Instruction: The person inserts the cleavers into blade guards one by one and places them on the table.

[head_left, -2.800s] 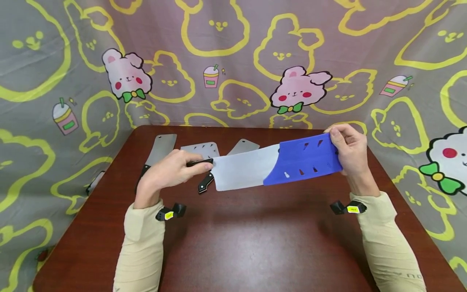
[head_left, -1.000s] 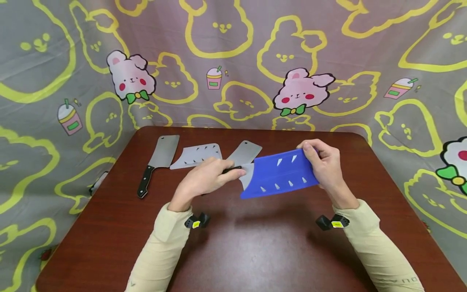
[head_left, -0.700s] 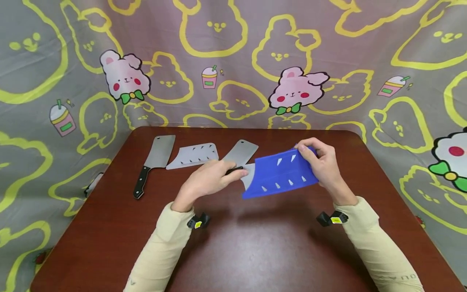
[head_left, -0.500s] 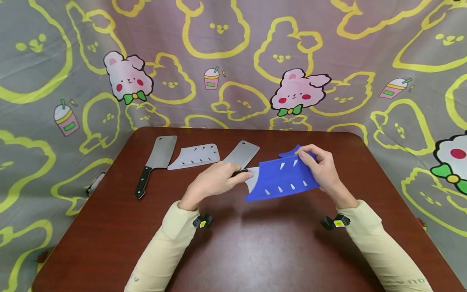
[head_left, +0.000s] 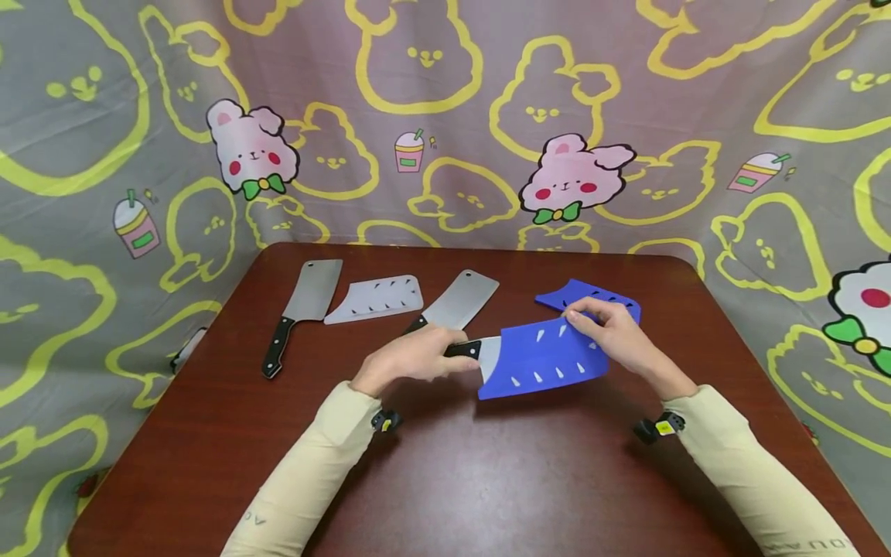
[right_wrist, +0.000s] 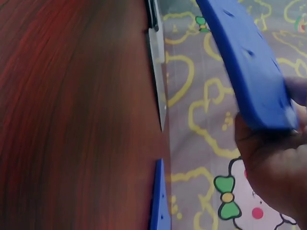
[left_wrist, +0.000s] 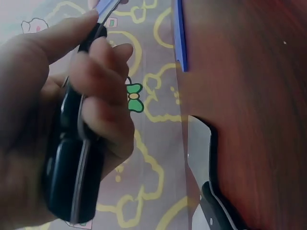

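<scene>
The held cleaver (head_left: 490, 358) is in the air above the near part of the worktop (head_left: 480, 480), and its blade is mostly inside a blue sheath (head_left: 539, 360), with a strip of metal showing beside the black handle. The left hand (head_left: 418, 356) has its fingers curled round this handle. The right hand (head_left: 616, 331) pinches the sheath at its far end, by the upper corner. Behind the right hand, a second blue sheath (head_left: 581, 291) lies on the worktop. Behind the left hand lie another cleaver (head_left: 462, 300), then a white sheath (head_left: 383, 296), and leftmost a third cleaver (head_left: 313, 290). A patterned curtain (head_left: 445, 100) stands around the worktop
</scene>
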